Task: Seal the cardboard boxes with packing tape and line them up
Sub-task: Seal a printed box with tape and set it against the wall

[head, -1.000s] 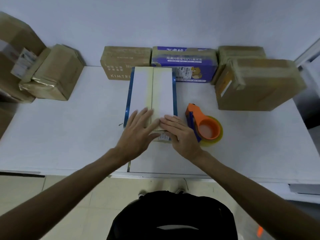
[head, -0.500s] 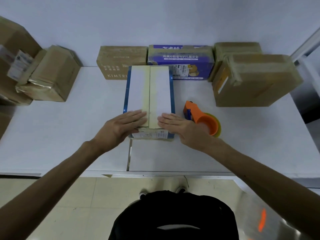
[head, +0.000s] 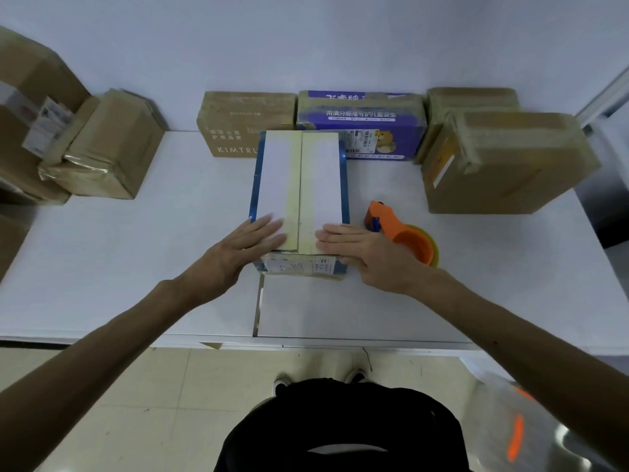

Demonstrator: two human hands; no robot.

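A white box with blue edges [head: 299, 178] lies lengthwise in the middle of the white table [head: 119, 260], a strip of yellowish tape running along its centre seam. My left hand [head: 243, 248] lies flat on the near left corner of its top, fingers straight. On the near right corner my right hand [head: 367, 248] rests flat in the same way. An orange tape dispenser [head: 401, 235] with a roll of tape sits on the table just right of my right hand.
A brown KIMTRU box [head: 243, 122], a purple printed box [head: 362, 122] and two taped brown boxes [head: 507, 161] stand along the back wall. More cardboard boxes [head: 109, 148] are piled at the left. The table's front edge is close to my body.
My hands have slid apart from the centre seam to the near corners of the box top. The box and dispenser stay where they were.
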